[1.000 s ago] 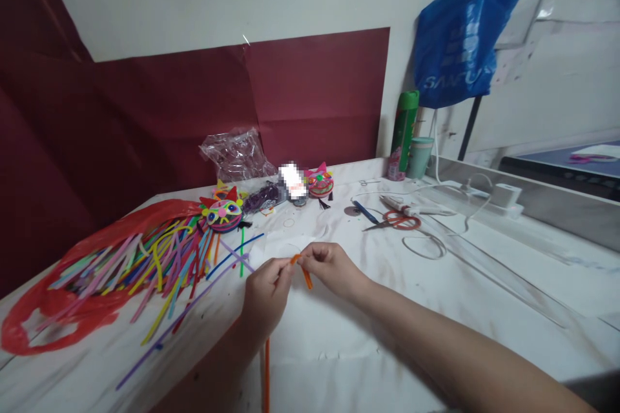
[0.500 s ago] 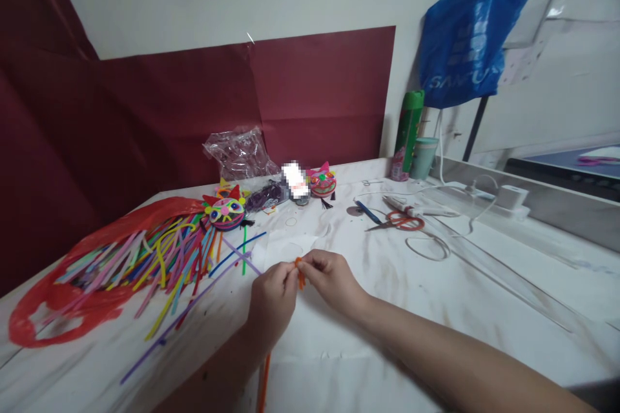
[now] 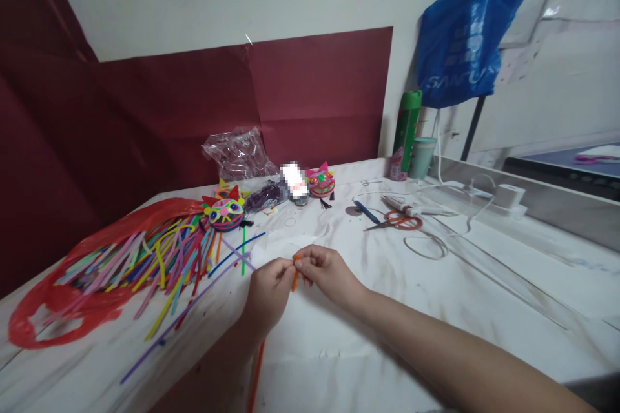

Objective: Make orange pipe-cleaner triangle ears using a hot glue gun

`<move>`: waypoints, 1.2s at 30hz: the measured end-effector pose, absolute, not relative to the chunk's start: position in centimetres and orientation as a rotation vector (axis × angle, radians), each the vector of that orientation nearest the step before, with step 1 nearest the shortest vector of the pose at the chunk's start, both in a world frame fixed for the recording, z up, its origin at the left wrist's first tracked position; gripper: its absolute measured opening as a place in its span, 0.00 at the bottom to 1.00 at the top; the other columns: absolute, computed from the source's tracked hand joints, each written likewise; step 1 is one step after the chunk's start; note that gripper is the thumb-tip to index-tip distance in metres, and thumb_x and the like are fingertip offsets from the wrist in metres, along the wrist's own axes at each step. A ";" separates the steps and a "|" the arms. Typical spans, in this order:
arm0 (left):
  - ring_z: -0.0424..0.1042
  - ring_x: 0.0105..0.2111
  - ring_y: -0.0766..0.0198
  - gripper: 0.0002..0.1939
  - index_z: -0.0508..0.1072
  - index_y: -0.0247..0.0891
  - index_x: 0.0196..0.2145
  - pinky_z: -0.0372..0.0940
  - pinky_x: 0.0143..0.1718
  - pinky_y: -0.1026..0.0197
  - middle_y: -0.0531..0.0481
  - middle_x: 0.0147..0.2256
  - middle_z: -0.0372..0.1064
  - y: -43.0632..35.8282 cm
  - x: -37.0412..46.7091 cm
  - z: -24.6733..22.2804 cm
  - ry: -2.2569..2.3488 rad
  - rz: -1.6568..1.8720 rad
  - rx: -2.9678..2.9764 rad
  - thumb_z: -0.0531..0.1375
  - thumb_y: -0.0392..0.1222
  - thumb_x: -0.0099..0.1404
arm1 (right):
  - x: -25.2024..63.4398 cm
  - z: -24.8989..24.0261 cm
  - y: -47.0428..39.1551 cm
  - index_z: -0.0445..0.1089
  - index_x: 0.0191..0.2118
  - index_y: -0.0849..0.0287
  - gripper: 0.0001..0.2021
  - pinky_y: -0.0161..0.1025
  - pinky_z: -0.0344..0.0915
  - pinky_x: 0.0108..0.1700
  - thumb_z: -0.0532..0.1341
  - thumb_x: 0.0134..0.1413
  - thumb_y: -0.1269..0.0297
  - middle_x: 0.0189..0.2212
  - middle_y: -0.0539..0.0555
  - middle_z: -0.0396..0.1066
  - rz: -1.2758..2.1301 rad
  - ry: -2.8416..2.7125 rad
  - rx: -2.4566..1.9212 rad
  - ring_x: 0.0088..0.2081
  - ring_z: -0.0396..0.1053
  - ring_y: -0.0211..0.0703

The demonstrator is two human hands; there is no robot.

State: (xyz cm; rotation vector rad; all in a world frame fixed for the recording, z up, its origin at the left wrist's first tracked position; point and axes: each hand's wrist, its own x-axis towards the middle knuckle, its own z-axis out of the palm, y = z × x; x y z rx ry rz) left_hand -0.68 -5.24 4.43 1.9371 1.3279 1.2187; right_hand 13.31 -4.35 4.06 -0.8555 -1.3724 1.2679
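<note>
My left hand point(image 3: 269, 290) and my right hand point(image 3: 330, 275) meet over the white paper sheet point(image 3: 310, 342) in front of me. Between their fingertips is a small bent piece of orange pipe cleaner point(image 3: 295, 281), its short ends hanging down. Thumb and forefinger of each hand are pinched together on it. A long orange length point(image 3: 256, 377) comes out below my left wrist toward the near edge; whether it joins the bent piece is hidden by my hand.
Left, a red plastic bag point(image 3: 104, 310) lies under many coloured pipe cleaners point(image 3: 159, 251). Behind stand two cat-faced crafts, one multicoloured point(image 3: 225, 213), one pink point(image 3: 321, 184). Orange-handled scissors point(image 3: 404, 221), a blue pen-like tool point(image 3: 367, 212), a glue gun point(image 3: 400, 204) and cables lie right.
Both hands have shifted slightly left. The orange piece between them has turned a little, and the long orange length has swung slightly left.
</note>
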 end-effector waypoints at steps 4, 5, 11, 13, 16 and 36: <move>0.62 0.20 0.67 0.12 0.69 0.37 0.19 0.57 0.24 0.65 0.54 0.17 0.64 -4.8 -0.9 4.9 1.200 1.096 1.763 0.54 0.42 0.57 | 13.6 3.9 -3.8 0.66 0.26 0.61 0.10 0.31 0.52 0.22 0.63 0.44 0.59 0.14 0.44 0.62 1.329 -1.343 -0.855 0.17 0.57 0.31; 0.62 0.21 0.67 0.13 0.69 0.37 0.19 0.57 0.25 0.65 0.54 0.17 0.65 -4.6 -1.0 4.9 1.174 1.075 1.740 0.55 0.43 0.57 | 13.7 3.8 -3.7 0.65 0.25 0.61 0.10 0.31 0.52 0.21 0.63 0.43 0.59 0.14 0.44 0.63 1.338 -1.325 -0.849 0.17 0.57 0.30; 0.61 0.21 0.67 0.13 0.70 0.36 0.18 0.56 0.25 0.65 0.53 0.20 0.66 -4.3 -1.0 4.3 1.157 0.981 1.651 0.56 0.45 0.56 | 13.5 3.6 -3.7 0.63 0.22 0.61 0.12 0.30 0.53 0.20 0.64 0.43 0.60 0.14 0.45 0.66 1.360 -1.251 -0.812 0.16 0.58 0.30; 0.61 0.21 0.67 0.13 0.71 0.35 0.20 0.56 0.26 0.65 0.53 0.19 0.65 -4.4 -1.1 4.2 1.114 0.979 1.563 0.58 0.46 0.55 | 13.6 3.8 -3.8 0.65 0.23 0.62 0.11 0.31 0.55 0.21 0.66 0.42 0.60 0.14 0.45 0.66 1.375 -1.249 -0.747 0.16 0.61 0.30; 0.64 0.23 0.65 0.13 0.72 0.34 0.23 0.59 0.31 0.62 0.53 0.18 0.64 -4.6 -1.1 4.3 0.854 0.938 1.363 0.58 0.48 0.56 | 13.8 4.2 -3.8 0.68 0.30 0.61 0.13 0.34 0.61 0.21 0.67 0.41 0.58 0.14 0.45 0.68 1.535 -1.274 -0.534 0.17 0.67 0.37; 0.59 0.17 0.70 0.14 0.68 0.34 0.22 0.62 0.27 0.60 0.57 0.15 0.58 -5.4 -0.3 4.4 0.735 0.992 1.229 0.60 0.48 0.56 | 13.6 4.2 -4.1 0.65 0.26 0.62 0.15 0.36 0.60 0.17 0.64 0.45 0.54 0.16 0.51 0.70 1.638 -1.289 -0.437 0.16 0.68 0.43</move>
